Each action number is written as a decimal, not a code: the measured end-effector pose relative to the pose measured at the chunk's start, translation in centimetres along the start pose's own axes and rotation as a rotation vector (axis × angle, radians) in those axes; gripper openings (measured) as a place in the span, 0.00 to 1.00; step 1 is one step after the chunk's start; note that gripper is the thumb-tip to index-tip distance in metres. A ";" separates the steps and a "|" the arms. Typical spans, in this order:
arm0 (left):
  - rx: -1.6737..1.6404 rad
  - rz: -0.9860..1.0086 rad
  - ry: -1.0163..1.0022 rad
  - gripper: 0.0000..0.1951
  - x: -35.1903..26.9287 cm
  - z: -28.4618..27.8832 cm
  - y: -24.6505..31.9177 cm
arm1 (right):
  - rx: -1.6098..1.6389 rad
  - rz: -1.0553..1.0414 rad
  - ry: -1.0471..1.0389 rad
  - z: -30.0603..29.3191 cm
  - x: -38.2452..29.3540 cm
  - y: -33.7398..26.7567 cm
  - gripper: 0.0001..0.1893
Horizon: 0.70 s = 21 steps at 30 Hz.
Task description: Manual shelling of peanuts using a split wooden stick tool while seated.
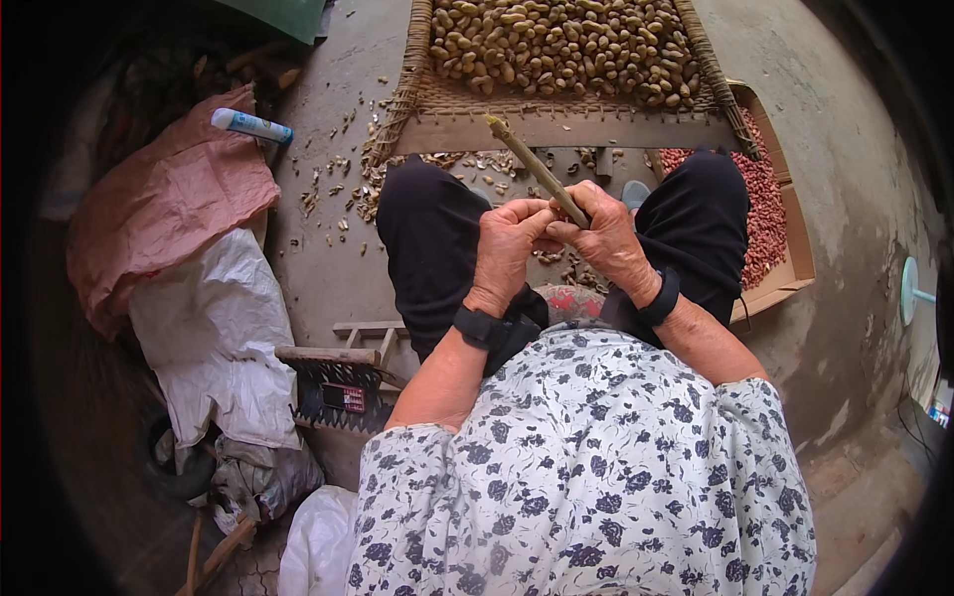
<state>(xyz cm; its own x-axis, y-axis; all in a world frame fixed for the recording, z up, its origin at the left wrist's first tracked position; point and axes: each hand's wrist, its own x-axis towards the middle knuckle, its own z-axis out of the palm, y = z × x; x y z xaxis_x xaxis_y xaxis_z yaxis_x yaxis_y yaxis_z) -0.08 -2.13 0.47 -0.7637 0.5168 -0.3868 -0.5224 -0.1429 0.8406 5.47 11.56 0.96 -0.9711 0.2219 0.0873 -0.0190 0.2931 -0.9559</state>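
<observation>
My right hand [602, 232] grips the lower end of a greenish-brown stick [538, 167], whose other end points up and to the left. Beside it, my left hand [508, 240] has its thumb and fingertips pinched together, close to the fingers of my right hand. Whether something small lies between them is hidden. Beyond my knees, unshelled peanuts [559, 45] lie piled on a woven tray-like frame [484, 130] with a wooden front bar. A cardboard box [799, 231] with shelled red peanuts [759, 216] stands to the right of my leg.
Broken shells [365, 201] litter the floor around my feet. At the left lie a pink woven sack [179, 179], a white sack [223, 335] and a blue-white spray can or tube [252, 125]. A low corded stool [328, 357] carries a small red-and-black phone [343, 398].
</observation>
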 end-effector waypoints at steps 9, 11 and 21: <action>0.122 -0.011 -0.033 0.06 -0.5 -0.2 -0.2 | 0.076 0.144 -0.227 -1.1 0.6 0.1 0.14; 0.089 -0.033 -0.033 0.06 -0.6 -0.1 -0.3 | 0.073 0.145 -0.286 -1.4 0.9 0.3 0.15; 0.038 -0.038 -0.042 0.07 -0.7 0.2 -0.4 | 0.139 0.141 -0.244 -1.1 0.7 0.6 0.14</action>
<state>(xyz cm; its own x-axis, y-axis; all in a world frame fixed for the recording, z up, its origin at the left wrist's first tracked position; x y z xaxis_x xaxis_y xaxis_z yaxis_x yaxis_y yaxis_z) 0.71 -2.28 0.42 -0.7262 0.5568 -0.4032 -0.5356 -0.0906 0.8396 5.04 12.93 0.75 -0.9946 0.0172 -0.1027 0.1041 0.1417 -0.9844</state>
